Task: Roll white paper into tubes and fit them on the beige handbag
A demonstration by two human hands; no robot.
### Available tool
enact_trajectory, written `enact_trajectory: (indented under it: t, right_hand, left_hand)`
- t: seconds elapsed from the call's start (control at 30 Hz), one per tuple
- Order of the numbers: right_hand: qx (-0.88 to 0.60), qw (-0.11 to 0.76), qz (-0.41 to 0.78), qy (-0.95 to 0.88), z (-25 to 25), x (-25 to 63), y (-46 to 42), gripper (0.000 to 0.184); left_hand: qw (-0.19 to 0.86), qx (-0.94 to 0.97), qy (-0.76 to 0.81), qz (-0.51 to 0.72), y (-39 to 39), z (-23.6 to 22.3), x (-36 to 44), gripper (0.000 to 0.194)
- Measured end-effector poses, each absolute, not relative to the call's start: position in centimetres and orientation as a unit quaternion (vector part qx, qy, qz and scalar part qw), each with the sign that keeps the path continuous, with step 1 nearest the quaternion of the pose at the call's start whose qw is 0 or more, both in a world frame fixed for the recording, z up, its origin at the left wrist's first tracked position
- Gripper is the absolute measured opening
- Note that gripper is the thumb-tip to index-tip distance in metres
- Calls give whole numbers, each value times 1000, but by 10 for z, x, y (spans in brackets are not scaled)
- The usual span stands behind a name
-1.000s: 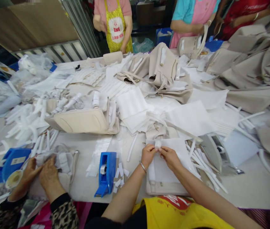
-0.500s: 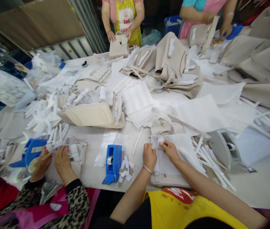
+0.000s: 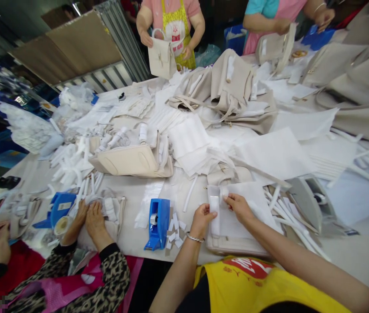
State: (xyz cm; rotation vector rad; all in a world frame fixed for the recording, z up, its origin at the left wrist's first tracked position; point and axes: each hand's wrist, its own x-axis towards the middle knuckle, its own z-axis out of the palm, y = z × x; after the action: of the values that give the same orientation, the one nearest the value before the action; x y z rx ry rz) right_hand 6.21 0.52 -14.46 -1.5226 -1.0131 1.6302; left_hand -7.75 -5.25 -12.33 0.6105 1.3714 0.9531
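A beige handbag [image 3: 236, 249] lies before me with a white foam sheet [image 3: 252, 204] over it. Along its left side runs a white foam wrap [image 3: 215, 221] with a shiny patch at its upper end. My left hand [image 3: 202, 221] is closed at the wrap's left edge, thumb and finger meeting there. My right hand [image 3: 239, 208] pinches a small white foam piece [image 3: 224, 191] at the top of the bag, slightly right of the wrap. A beige strap [image 3: 225, 174] lies just beyond.
A blue tape dispenser [image 3: 158, 224] stands left, beside small paper tabs [image 3: 174, 230]. Right are foam tubes [image 3: 297, 226] and a grey tape dispenser [image 3: 314, 202]. Ahead lie a cream bag [image 3: 128, 161], foam sheets [image 3: 191, 134] and heaped bags [image 3: 233, 82]. A co-worker's hands [image 3: 94, 219] are at left.
My left hand has dropped lower along the wrap, baring its shiny upper end. My right hand shifts slightly right. Across the table, a co-worker lifts and turns a small handbag.
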Motion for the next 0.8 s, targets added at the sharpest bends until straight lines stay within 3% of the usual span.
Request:
enact_trajectory:
  t: [0.2, 0.37, 0.8]
  right_hand:
    - [-578, 353, 658, -330, -137, 56, -26, 20]
    - [-590, 359, 653, -310, -143, 58, -28, 18]
    - [-594, 400, 639, -280, -150, 56, -22, 16]
  left_hand:
    - [592, 269, 629, 426, -60, -123, -57, 32]
    - [621, 244, 567, 483, -54, -131, -47, 38]
    - [690, 218, 543, 427, -40, -134, -47, 40]
